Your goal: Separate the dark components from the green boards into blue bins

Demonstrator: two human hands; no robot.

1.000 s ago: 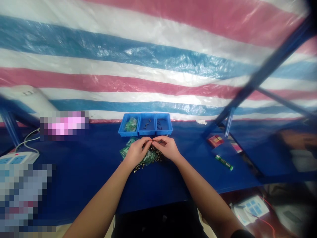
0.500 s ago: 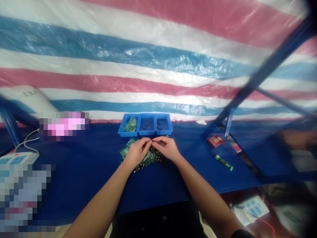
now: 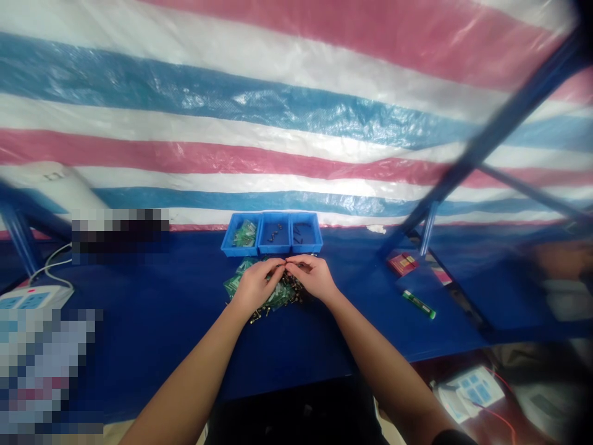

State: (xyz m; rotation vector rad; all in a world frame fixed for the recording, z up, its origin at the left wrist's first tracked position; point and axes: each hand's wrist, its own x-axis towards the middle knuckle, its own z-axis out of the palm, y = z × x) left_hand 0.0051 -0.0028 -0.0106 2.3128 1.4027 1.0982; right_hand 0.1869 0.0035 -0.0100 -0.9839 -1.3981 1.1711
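Observation:
My left hand (image 3: 258,281) and my right hand (image 3: 312,274) meet fingertip to fingertip, each closed in a pinch. Whatever sits between the fingertips is too small to make out. Below them a pile of green plastic packets (image 3: 279,296) lies on the blue table, mixed with small brass-coloured metal pieces (image 3: 254,317). Just beyond my hands stand joined blue trays. Green packets fill part of the left tray (image 3: 235,251), a few small metal parts lie in the middle tray (image 3: 273,249), and thin dark pieces lie in the right tray (image 3: 315,235).
On the right of the blue table (image 3: 185,296) lie a red box (image 3: 403,264) and a green tube-like packet (image 3: 419,304). A power strip (image 3: 34,298) with a white cable sits at left, another (image 3: 477,389) below right. A blue metal frame (image 3: 463,157) slants up at right.
My hands stay almost in place, with only slight finger movement at the pinch. In the background at left, the blurred-out patch has turned from pink to dark.

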